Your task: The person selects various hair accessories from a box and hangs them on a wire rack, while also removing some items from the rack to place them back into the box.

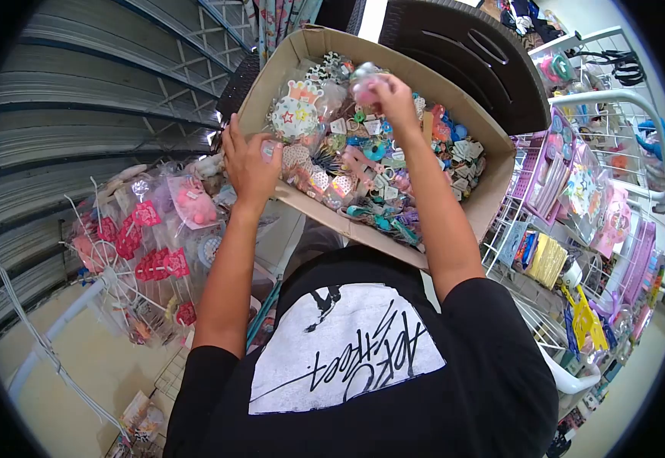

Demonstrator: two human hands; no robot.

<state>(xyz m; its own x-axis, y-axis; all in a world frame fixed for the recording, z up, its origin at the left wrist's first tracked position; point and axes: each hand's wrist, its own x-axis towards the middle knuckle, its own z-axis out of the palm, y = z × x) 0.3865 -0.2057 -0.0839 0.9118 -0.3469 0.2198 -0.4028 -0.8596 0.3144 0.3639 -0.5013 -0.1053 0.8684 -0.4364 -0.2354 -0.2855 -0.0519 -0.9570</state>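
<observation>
A cardboard box (313, 200) in front of me holds a jumble of small packaged trinkets and accessories. My left hand (252, 166) is at the box's near left corner, fingers along the outer side and thumb inward, closed over the rim. A small clear packet (269, 150) shows by that thumb. Over the contents, my right hand (395, 103) is closed on a pink item in clear wrapping (366, 88), blurred by motion. Left of it lies a round white piece with stars and a crown-shaped top (296, 113).
A dark plastic chair (454, 57) stands behind the box. White wire racks (527, 248) with packaged goods are close on the right. Hanging pink packets (161, 263) crowd a wire stand on the left, near a corrugated metal shutter (96, 84).
</observation>
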